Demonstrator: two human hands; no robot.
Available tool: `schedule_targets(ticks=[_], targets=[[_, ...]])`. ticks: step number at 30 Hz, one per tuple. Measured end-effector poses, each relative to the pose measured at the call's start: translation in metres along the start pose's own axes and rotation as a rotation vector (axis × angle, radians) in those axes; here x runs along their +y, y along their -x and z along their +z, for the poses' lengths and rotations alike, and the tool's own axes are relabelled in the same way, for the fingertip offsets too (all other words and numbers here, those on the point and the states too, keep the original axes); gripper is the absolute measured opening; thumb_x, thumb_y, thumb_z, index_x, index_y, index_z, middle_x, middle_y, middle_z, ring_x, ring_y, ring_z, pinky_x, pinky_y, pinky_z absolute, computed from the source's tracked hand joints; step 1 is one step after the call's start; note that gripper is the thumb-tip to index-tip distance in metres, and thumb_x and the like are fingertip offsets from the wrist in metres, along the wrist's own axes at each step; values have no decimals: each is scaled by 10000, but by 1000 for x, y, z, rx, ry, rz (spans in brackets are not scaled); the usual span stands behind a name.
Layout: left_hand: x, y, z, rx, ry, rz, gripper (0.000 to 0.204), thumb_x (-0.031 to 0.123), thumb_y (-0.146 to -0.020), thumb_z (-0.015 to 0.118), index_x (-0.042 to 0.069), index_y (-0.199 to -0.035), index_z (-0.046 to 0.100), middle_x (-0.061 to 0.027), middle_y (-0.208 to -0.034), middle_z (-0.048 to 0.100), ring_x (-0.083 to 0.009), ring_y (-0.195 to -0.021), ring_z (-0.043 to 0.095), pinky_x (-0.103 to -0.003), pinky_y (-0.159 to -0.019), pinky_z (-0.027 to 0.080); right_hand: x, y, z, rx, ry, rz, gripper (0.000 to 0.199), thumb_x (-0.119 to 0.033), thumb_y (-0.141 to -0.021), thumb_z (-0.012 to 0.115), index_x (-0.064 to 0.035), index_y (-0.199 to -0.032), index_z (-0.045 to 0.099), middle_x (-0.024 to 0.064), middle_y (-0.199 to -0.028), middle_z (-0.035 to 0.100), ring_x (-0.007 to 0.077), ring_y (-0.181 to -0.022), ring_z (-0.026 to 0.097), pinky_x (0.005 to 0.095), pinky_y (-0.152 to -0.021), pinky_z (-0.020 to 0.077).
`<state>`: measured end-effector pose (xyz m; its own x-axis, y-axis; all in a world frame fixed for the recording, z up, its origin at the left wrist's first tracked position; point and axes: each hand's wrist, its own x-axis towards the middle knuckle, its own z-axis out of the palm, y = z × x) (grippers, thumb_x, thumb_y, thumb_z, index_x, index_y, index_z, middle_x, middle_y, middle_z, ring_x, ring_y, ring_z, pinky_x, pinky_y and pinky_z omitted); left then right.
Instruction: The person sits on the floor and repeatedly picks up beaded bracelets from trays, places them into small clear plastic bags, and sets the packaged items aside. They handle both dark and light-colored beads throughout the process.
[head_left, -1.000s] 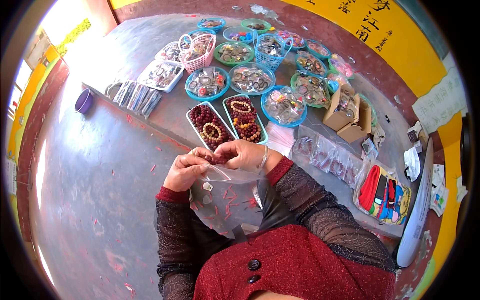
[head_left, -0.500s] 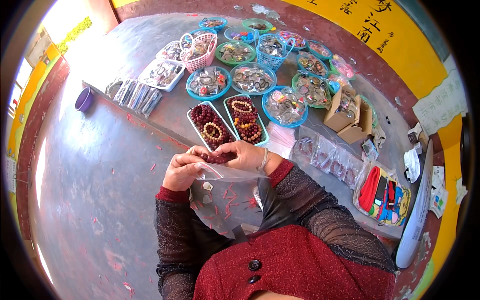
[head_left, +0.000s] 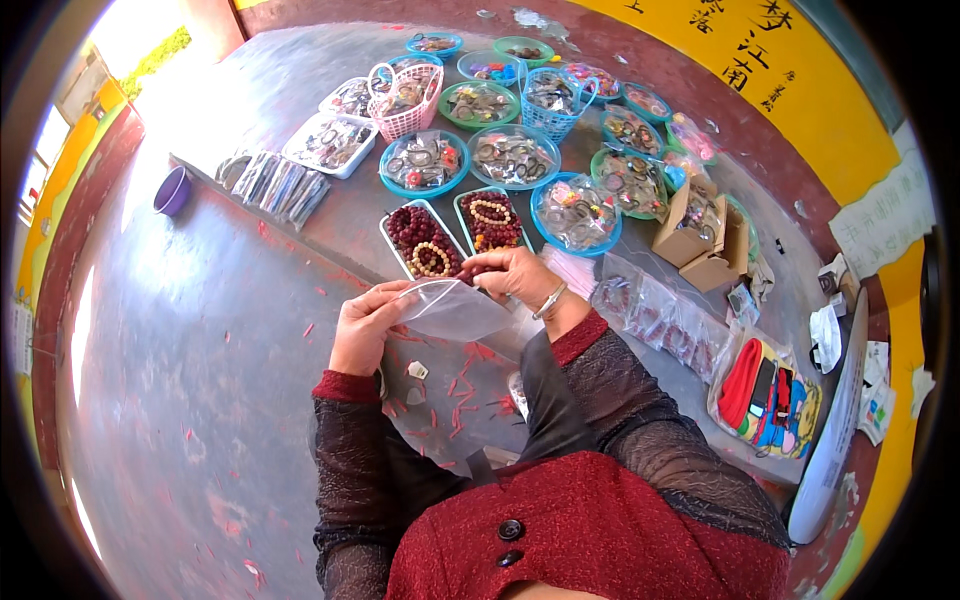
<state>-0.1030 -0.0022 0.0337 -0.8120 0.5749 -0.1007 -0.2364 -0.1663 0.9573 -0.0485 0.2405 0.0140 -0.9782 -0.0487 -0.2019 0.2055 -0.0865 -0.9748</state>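
Observation:
My left hand [head_left: 366, 318] pinches the top edge of a clear zip bag [head_left: 455, 312], which spreads out flat toward the right and looks empty. Just right of the bag, my right hand [head_left: 518, 283] is closed, palm down, its fingers curled. Dark red beads show by its fingertips, seemingly a bead bracelet [head_left: 467, 275] mostly hidden by the hand. Beyond the hands lie two long pale trays: the left tray [head_left: 394, 243] and the right tray [head_left: 462, 217], both filled with dark red bead bracelets. Lighter wooden bead bracelets [head_left: 431, 260] lie on top.
Round basins [head_left: 424, 163] and a pink basket [head_left: 405, 105] of bagged goods crowd the raised platform. Flat packets [head_left: 275, 190] lie left, bagged items [head_left: 665, 310] right, near an open cardboard box [head_left: 690, 225]. A purple bucket [head_left: 173, 191] stands on the floor.
My hands have drawn apart: the right has moved right and toward the trays with the dark red bracelet, while the left stays on the bag. The bag is more spread out.

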Motion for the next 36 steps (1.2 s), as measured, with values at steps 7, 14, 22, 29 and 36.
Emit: schedule_targets(ticks=[7,14,22,29,36], targets=[[-43,-11,-6,289,-1004,79,201,184,-765,533,78,-851,681,-177,-777,622,-332,-749,609,-380,-690,485,4,1,-11,-17,-194,-43,274,-52,-802,604,40,-1061,599,28,-774,610,49,-526,481,177,-505,395],[-50,-15,4,262,-1050,136,187,159,-748,528,34,-782,662,-199,-737,607,-355,-724,601,-407,-673,477,7,2,7,-109,-330,-20,258,-100,-832,602,37,-1052,602,50,-779,624,58,-524,509,169,-461,391],[-40,-10,17,144,-1009,-22,180,145,-743,525,14,-736,649,-203,-703,599,-360,-711,602,-415,-660,477,14,-2,12,4,-171,1,213,-207,-836,621,4,-849,645,47,-697,633,54,-453,495,175,-399,366],[-47,-14,13,152,-826,-60,189,140,-766,533,-1,-790,656,-206,-711,612,-349,-659,610,-400,-638,492,16,-3,13,16,-28,20,223,-224,-827,631,-3,-832,661,29,-687,624,51,-447,480,183,-398,361],[-47,-15,5,97,-944,-71,224,118,-813,536,4,-967,651,-112,-823,651,-194,-674,646,-293,-536,545,15,0,11,29,412,-57,234,-219,-779,646,-17,-895,673,55,-679,640,117,-588,571,262,-559,448]])
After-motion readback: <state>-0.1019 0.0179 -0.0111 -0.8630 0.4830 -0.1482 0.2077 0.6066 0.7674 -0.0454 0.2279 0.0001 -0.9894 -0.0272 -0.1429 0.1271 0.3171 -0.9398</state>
